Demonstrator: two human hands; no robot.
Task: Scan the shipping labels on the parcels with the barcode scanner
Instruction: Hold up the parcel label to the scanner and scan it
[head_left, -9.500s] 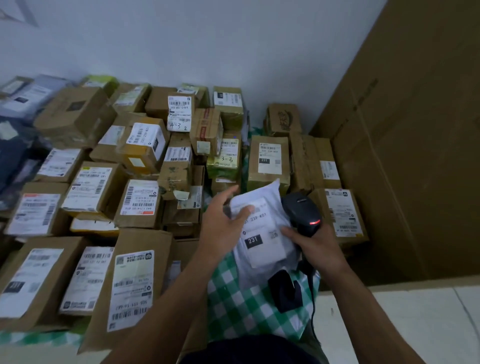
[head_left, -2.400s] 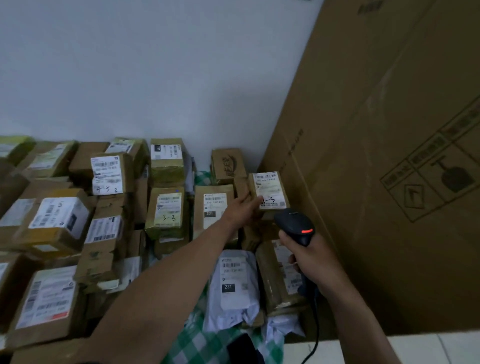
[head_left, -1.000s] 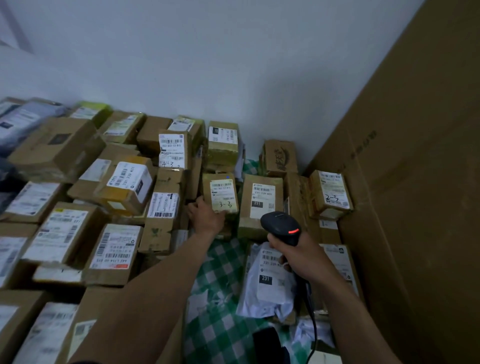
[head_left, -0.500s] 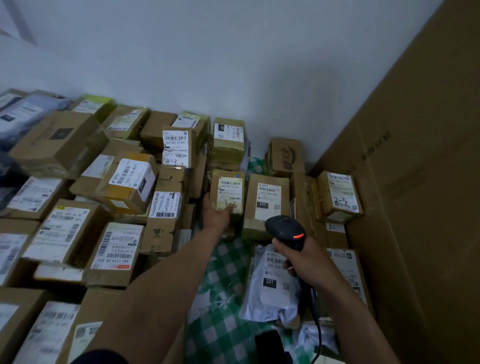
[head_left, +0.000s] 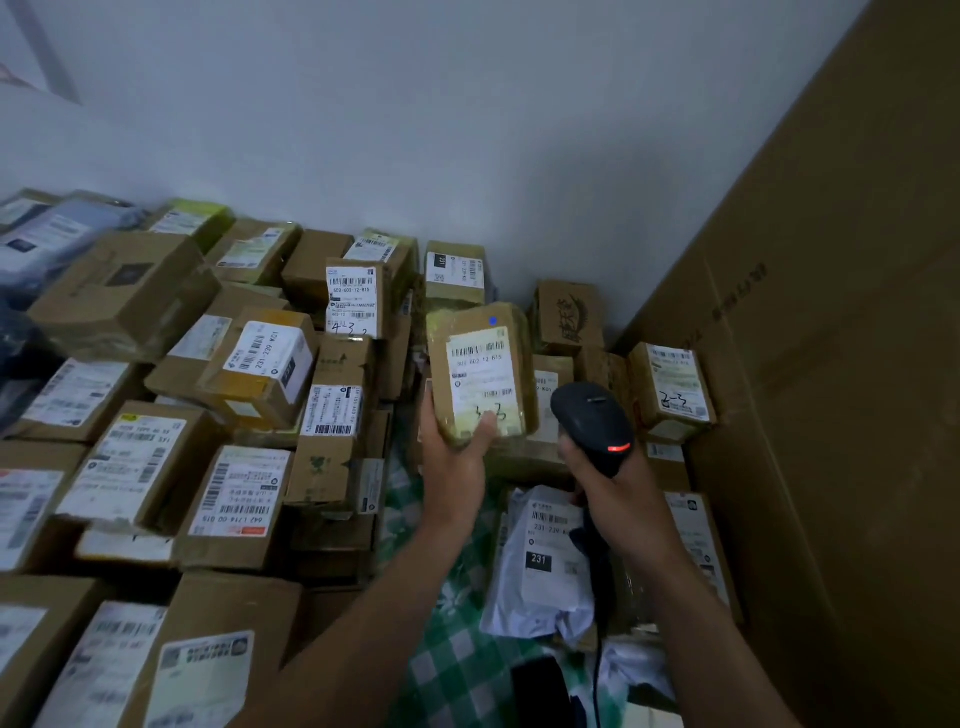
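Nearest, gripping the barcode scanner by its handle in the right hand, with a red light on its head, raised just to the right of the lifted parcel and apart from it. Holding that small tape-wrapped parcel from below in the left hand, thumb curled over the bottom edge of the shipping label, up clear of the stacked boxes against the wall. Judged light and fairly stiff from the one-handed lift, possibly slick under glossy tape; best cradled at the bottom end, thumb off the barcodes.
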